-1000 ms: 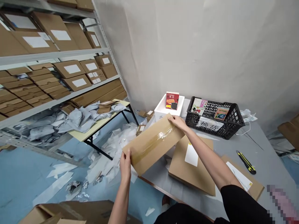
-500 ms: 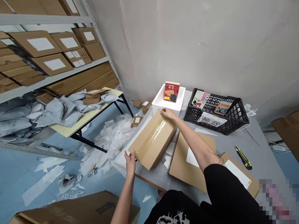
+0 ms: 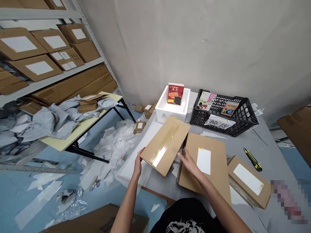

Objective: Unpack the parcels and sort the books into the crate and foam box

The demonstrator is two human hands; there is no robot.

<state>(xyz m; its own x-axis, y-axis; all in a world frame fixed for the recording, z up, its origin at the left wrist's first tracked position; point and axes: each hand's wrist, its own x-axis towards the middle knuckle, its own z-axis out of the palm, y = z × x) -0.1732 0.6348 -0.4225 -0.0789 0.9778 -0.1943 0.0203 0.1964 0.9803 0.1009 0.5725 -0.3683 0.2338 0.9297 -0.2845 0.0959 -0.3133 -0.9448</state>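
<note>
A taped cardboard box [image 3: 167, 137] is tilted over the grey table, a shiny strip of clear tape running along its top face. My left hand [image 3: 138, 163] is closed on its near left corner. At the box's right side is my right hand [image 3: 188, 160], thumb against the lower edge; some of its fingers are hidden. Just beneath and right of that hand lies a larger cardboard box [image 3: 216, 155] with a white label. A smaller labelled box [image 3: 257, 191] rests farther right.
Behind the held box stands a white foam box [image 3: 161, 108] with a red book [image 3: 175, 94]. A black crate [image 3: 233, 129] holds books. A yellow-black utility knife [image 3: 252, 159] lies right. Left are a yellow table [image 3: 60, 142] with grey parcels, shelves [image 3: 65, 74] and floor paper [image 3: 114, 142].
My right hand has moved from the box's far end to its right side, nearer me. The box has turned and shifted slightly right, with my left hand still on its near corner.
</note>
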